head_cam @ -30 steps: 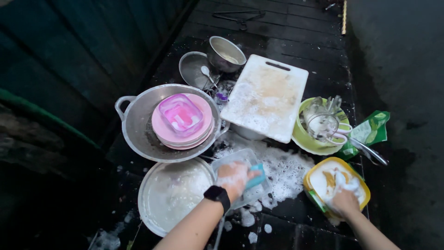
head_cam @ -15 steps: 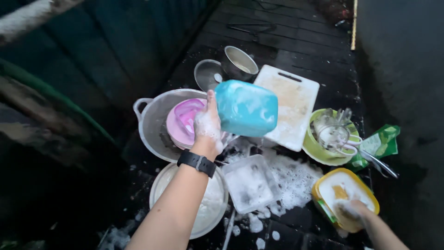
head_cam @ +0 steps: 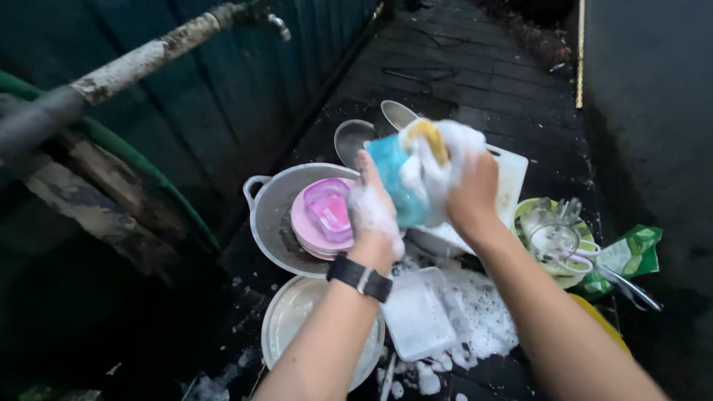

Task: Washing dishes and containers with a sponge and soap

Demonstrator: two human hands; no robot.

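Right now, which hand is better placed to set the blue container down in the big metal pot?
Probably the left hand: it grips the blue container and is beside the metal pot. The right hand is occupied pressing the soapy yellow sponge on it.

Both forearms rise from the lower edge and converge at mid-frame, bare to the elbow; the left hand (head_cam: pixel 373 210) stands upright with its back to the camera, coated in white foam, fingers together and curled forward around what it grips; a dark band with a light clasp circles the left wrist. The right hand (head_cam: pixel 469 191) comes in from the right side, wrist bent inward, fingers closed and lathered with suds; the two hands sit just beside each other.
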